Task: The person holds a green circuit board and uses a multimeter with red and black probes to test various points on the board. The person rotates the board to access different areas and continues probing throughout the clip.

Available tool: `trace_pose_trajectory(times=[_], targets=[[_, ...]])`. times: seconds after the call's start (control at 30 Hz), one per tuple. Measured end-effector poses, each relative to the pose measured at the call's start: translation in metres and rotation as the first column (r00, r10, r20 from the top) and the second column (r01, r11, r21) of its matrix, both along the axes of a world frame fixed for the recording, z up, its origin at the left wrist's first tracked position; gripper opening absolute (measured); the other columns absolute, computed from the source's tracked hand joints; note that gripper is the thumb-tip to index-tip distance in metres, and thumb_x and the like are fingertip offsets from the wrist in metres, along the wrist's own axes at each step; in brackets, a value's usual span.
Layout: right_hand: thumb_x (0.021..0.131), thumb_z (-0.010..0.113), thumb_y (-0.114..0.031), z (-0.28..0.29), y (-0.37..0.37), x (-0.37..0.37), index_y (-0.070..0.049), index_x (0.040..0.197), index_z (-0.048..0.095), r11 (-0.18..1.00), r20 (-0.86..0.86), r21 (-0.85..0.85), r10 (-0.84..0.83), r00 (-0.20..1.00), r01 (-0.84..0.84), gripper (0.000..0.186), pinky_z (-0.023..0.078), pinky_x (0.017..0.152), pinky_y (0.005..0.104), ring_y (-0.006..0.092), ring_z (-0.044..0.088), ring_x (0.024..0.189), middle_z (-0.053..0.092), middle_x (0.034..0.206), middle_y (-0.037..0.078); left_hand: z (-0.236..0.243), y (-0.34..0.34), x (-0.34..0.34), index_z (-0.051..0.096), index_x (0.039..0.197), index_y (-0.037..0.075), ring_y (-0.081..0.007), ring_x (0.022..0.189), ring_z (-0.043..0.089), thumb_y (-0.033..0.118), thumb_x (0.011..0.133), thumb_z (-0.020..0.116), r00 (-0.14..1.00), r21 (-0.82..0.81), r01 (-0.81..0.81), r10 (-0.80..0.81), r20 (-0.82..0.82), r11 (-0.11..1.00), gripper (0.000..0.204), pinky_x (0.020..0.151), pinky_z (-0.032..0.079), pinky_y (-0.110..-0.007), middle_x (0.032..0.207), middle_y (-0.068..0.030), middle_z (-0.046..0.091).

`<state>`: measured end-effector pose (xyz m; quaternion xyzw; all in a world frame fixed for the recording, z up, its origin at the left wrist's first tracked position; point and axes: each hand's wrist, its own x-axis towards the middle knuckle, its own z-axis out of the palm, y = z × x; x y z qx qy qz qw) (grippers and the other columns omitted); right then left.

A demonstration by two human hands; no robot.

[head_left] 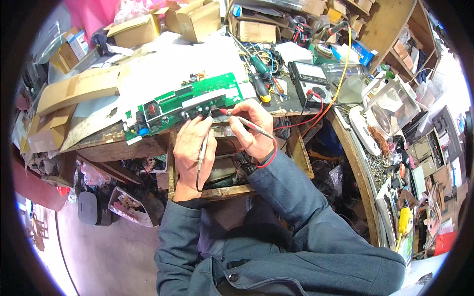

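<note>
A green circuit board (207, 85) with capacitors, a coil and a pale heat sink lies at the bench's front edge. My left hand (191, 150) is closed around a test probe (203, 148) with a black lead, its tip up at the board's near edge. In my right hand (253, 129) is a second test probe (256, 128) with a red lead, pointing left at the same part of the board. Whether the tips touch the contacts is too small to tell. The red lead runs right to an analog multimeter (311, 81) on the bench.
Screwdrivers (260, 89) and wires lie between board and meter. Cardboard boxes (200, 20) stand along the back, with a cardboard flap (79, 89) at left. Below the board, a wooden drawer (242, 190) stands pulled out. A cluttered side bench (390, 167) curves along my right.
</note>
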<state>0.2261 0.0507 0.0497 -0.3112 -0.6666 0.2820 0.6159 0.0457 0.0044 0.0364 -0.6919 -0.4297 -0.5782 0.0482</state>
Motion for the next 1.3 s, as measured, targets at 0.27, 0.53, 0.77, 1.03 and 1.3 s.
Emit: trace_pose_trajectory(times=[0.27, 0.53, 0.77, 1.03, 1.3], targets=[[0.094, 0.074, -0.004, -0.0016, 0.0010, -0.0007, 0.001, 0.106, 0.069, 1.000, -0.004, -0.026, 0.004, 1.000, -0.004, 0.014, 0.057, 0.076, 0.0290, 0.0123, 0.068, 0.082, 0.070, 0.094, 0.007, 0.0001, 0.0017, 0.0018, 0.078, 0.124, 0.004, -0.0341, 0.119, 0.076, 0.002, 0.093, 0.077, 0.999, 0.040, -0.031, 0.032, -0.011, 0.999, 0.031, 0.113, 0.055, -0.050, 0.119, -0.0150, 0.080], [0.094, 0.074, -0.003, 0.0023, -0.0029, -0.0024, 0.001, 0.106, 0.069, 0.995, -0.051, -0.094, 0.024, 0.998, -0.029, 0.014, 0.057, 0.076, 0.0288, 0.0118, 0.069, 0.082, 0.071, 0.094, 0.007, 0.0001, 0.0026, 0.0025, 0.078, 0.124, 0.004, -0.0341, 0.119, 0.076, 0.002, 0.093, 0.077, 0.999, 0.043, -0.038, 0.038, -0.018, 0.998, 0.031, 0.113, 0.055, -0.050, 0.118, -0.0152, 0.080], [0.094, 0.073, -0.002, -0.0009, 0.0025, -0.0009, 0.001, 0.106, 0.069, 1.000, 0.002, 0.008, -0.012, 1.000, 0.012, 0.013, 0.058, 0.076, 0.0290, 0.0112, 0.070, 0.083, 0.073, 0.095, 0.008, 0.0004, 0.0019, 0.0017, 0.078, 0.124, 0.004, -0.0344, 0.119, 0.076, 0.002, 0.093, 0.077, 1.000, 0.042, -0.029, 0.029, -0.005, 0.999, 0.032, 0.113, 0.055, -0.050, 0.118, -0.0154, 0.079], [0.095, 0.071, -0.001, 0.0046, -0.0015, -0.0008, 0.002, 0.107, 0.068, 0.999, -0.023, 0.040, 0.007, 1.000, -0.006, 0.013, 0.056, 0.073, 0.0275, 0.0098, 0.068, 0.080, 0.071, 0.092, 0.006, 0.0017, 0.0018, 0.0033, 0.078, 0.124, 0.002, -0.0344, 0.118, 0.076, 0.001, 0.093, 0.077, 1.000, 0.050, -0.023, 0.023, -0.002, 0.998, 0.031, 0.112, 0.056, -0.050, 0.118, -0.0155, 0.080], [0.097, 0.069, 0.000, 0.0053, -0.0004, -0.0028, 0.002, 0.110, 0.070, 0.999, -0.037, 0.054, 0.003, 0.999, -0.001, 0.014, 0.055, 0.073, 0.0259, 0.0079, 0.066, 0.081, 0.073, 0.095, 0.007, 0.0015, 0.0031, 0.0012, 0.078, 0.124, 0.003, -0.0330, 0.118, 0.076, 0.002, 0.094, 0.077, 0.999, 0.072, -0.003, 0.005, -0.037, 0.997, 0.030, 0.113, 0.055, -0.052, 0.117, -0.0139, 0.080]])
